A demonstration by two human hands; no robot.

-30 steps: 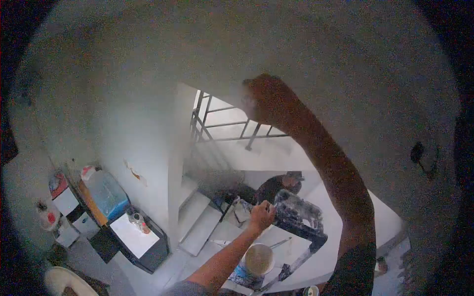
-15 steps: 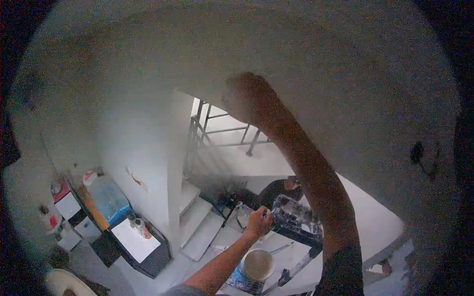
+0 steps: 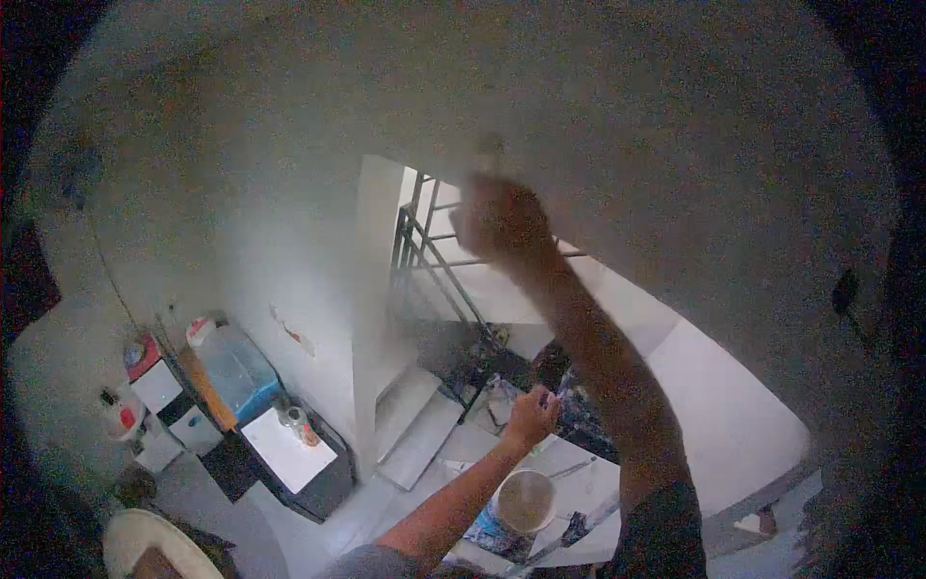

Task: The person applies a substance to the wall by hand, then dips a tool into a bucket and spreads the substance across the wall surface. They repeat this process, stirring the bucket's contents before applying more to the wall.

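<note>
My right hand (image 3: 499, 217) is raised high against the grey ceiling (image 3: 598, 116), fingers curled into a fist around something blurred that pokes up above the knuckles; I cannot tell what the tool is, only that its tip lies at the plaster surface, just above the top of the stair opening. My arm runs down and to the right from there, ending in a dark sleeve (image 3: 661, 531) at the near edge.

My left hand (image 3: 531, 416) sits lower and nearer, closed with the fingers pressed together on a small pale thing I cannot make out. Just below it, near my forearm, stands a round bucket (image 3: 526, 502) with a light, muddy-looking fill, resting on a paint-spattered platform (image 3: 569, 473). Dark, splashed clutter lies just beyond the hand to the right.

Further out, a metal railing (image 3: 434, 256) crosses behind my raised fist, and white steps (image 3: 420, 434) descend below it. A white wall (image 3: 309, 289) with an orange mark drops to the left. Far down on the left floor are a blue-and-clear container (image 3: 236, 367), a dark cabinet (image 3: 299, 463) with a white top holding a jar, and red-and-white boxes (image 3: 149, 372). No writing or brand is readable anywhere; the view is too grainy.
</note>
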